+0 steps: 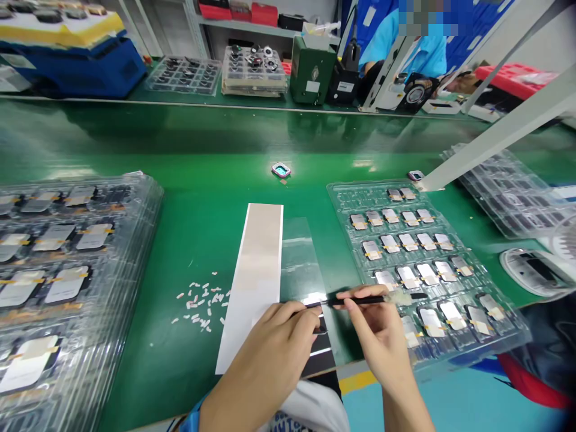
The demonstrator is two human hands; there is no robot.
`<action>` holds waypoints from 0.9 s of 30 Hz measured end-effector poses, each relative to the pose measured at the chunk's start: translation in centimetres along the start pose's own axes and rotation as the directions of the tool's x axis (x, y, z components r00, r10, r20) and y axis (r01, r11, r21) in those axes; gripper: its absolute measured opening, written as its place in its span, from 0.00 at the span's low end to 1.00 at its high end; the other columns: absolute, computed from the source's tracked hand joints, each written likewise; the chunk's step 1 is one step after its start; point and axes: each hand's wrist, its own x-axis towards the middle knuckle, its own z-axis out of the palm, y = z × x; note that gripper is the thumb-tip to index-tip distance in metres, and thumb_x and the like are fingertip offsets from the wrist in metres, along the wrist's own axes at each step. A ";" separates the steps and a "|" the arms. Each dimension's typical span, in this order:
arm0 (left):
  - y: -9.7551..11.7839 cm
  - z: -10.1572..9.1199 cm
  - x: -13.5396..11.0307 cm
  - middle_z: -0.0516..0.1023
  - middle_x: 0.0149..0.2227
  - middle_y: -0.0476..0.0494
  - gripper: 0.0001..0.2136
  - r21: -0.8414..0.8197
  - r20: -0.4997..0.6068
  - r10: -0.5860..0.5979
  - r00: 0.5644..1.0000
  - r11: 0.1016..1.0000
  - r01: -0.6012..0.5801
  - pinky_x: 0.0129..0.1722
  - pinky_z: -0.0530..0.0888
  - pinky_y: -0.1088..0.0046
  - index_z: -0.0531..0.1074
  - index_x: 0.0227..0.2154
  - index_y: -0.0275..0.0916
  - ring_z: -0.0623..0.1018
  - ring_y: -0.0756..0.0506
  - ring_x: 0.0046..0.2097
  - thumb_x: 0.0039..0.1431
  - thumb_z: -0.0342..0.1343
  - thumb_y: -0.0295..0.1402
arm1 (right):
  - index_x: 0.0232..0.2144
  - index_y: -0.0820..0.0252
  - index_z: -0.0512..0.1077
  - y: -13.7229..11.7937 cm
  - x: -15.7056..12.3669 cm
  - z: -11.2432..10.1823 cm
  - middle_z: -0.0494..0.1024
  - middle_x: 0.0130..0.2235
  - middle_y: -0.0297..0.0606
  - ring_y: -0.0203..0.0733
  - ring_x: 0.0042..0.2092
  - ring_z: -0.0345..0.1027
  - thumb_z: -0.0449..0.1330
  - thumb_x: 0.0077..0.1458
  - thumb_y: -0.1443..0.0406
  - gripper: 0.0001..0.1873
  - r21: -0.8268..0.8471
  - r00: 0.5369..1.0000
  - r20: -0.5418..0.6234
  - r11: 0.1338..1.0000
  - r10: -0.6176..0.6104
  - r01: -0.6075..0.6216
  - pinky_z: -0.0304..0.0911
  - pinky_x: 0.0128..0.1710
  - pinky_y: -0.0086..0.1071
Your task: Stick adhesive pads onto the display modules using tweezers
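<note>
My right hand pinches a slim black pen-like tool, wrapped in something pale near its rear end, with its thin tip pointing left. My left hand has its fingers curled together close to that tip; what they hold, if anything, is hidden. Under the fingers lies a clear sheet, and below it black strips separated by white lines. Beside my left hand rests a long white and beige paper strip. Small pale scraps are scattered to its left on the green table.
A tall stack of clear trays with flat silvery parts stands left. Another parts tray lies right, with a white post behind it. A small watch-like case sits ahead. Across the table is a person in blue.
</note>
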 end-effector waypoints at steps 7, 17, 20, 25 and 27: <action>-0.2 0.0 -0.4 0.75 0.46 0.39 0.12 -0.048 -0.024 -0.023 0.999 0.999 0.022 0.41 0.78 0.58 0.63 0.51 0.39 0.76 0.38 0.45 0.68 0.44 0.20 | 0.38 0.55 0.69 -0.1 0.0 0.1 0.72 0.41 0.36 0.38 0.40 0.76 0.63 0.61 0.64 0.05 0.009 0.999 -0.028 1.000 0.027 -0.027 0.76 0.40 0.31; -0.2 0.2 -0.4 0.75 0.45 0.40 0.11 -0.078 -0.047 -0.032 0.998 0.997 0.029 0.41 0.78 0.58 0.64 0.47 0.40 0.76 0.39 0.44 0.68 0.43 0.21 | 0.37 0.56 0.70 -0.1 0.0 0.3 0.76 0.38 0.36 0.37 0.33 0.77 0.67 0.57 0.62 0.09 0.015 0.991 -0.113 0.998 0.069 -0.067 0.75 0.35 0.31; -0.3 0.3 -0.9 0.76 0.43 0.42 0.09 -0.168 -0.092 -0.127 0.988 0.980 0.110 0.41 0.78 0.59 0.64 0.47 0.42 0.77 0.40 0.43 0.71 0.43 0.25 | 0.36 0.56 0.68 -0.3 0.1 0.1 0.77 0.36 0.36 0.37 0.32 0.77 0.67 0.57 0.60 0.11 0.046 0.982 -0.171 0.996 0.079 -0.072 0.75 0.35 0.31; -0.6 0.0 -1.3 0.77 0.43 0.45 0.08 -0.327 -0.148 -0.250 0.957 0.925 0.191 0.41 0.78 0.64 0.63 0.48 0.45 0.79 0.43 0.44 0.73 0.42 0.30 | 0.37 0.56 0.67 -0.4 0.5 0.1 0.80 0.36 0.38 0.38 0.31 0.77 0.68 0.56 0.59 0.14 0.062 0.967 -0.227 0.992 0.118 -0.107 0.74 0.34 0.30; -0.5 -0.1 -1.1 0.77 0.46 0.44 0.09 -0.301 -0.152 -0.218 0.964 0.939 0.165 0.46 0.77 0.64 0.63 0.50 0.44 0.78 0.43 0.48 0.73 0.42 0.29 | 0.37 0.56 0.67 -0.3 0.5 0.2 0.80 0.36 0.39 0.38 0.31 0.77 0.68 0.55 0.58 0.15 0.056 0.966 -0.222 0.991 0.133 -0.123 0.74 0.34 0.31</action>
